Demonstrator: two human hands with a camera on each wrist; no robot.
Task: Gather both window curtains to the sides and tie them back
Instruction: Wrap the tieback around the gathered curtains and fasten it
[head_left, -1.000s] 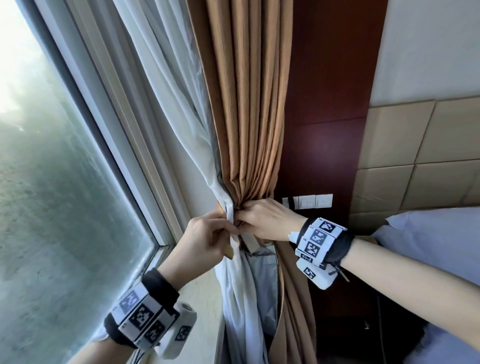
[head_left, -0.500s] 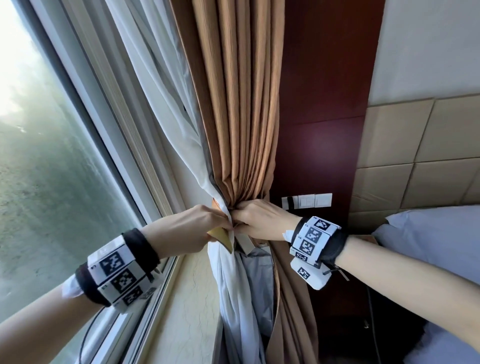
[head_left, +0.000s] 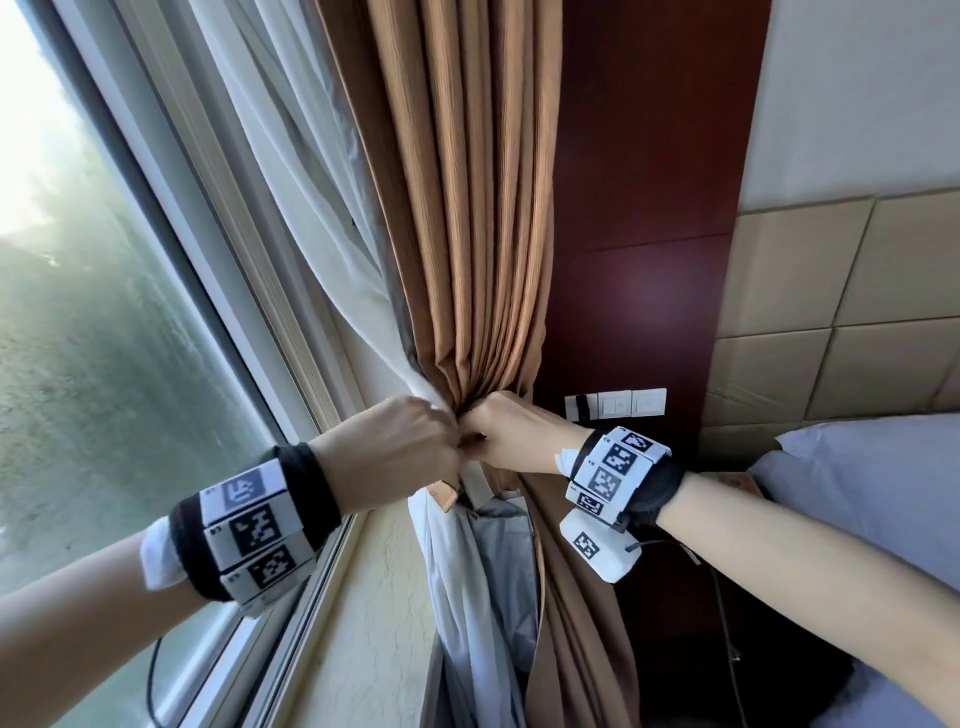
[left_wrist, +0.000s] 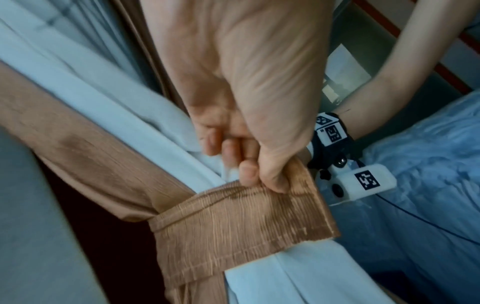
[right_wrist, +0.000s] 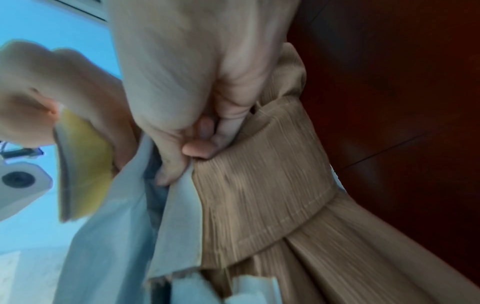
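Observation:
A tan pleated curtain (head_left: 483, 218) and a white sheer curtain (head_left: 322, 208) hang bunched together right of the window. A tan tieback band (left_wrist: 233, 222) (right_wrist: 259, 185) is wrapped round the bundle. My left hand (head_left: 410, 447) pinches one end of the band (head_left: 445, 493) between thumb and fingers, as the left wrist view shows. My right hand (head_left: 514, 436) grips the other end of the band against the bundle, thumb pressed on it in the right wrist view. Both fists meet at the front of the gathered curtains. Where the two ends join is hidden by my hands.
The window glass (head_left: 104, 364) and its frame (head_left: 218, 291) fill the left. A dark red wood panel (head_left: 644, 208) with wall switches (head_left: 615, 404) stands behind the curtains. A padded headboard (head_left: 841, 312) and a white pillow (head_left: 857, 493) lie to the right. A pale sill (head_left: 363, 623) runs below.
My left arm has swung out to the left and risen, so its fist now meets the right fist at the bundle. The right hand has stayed put.

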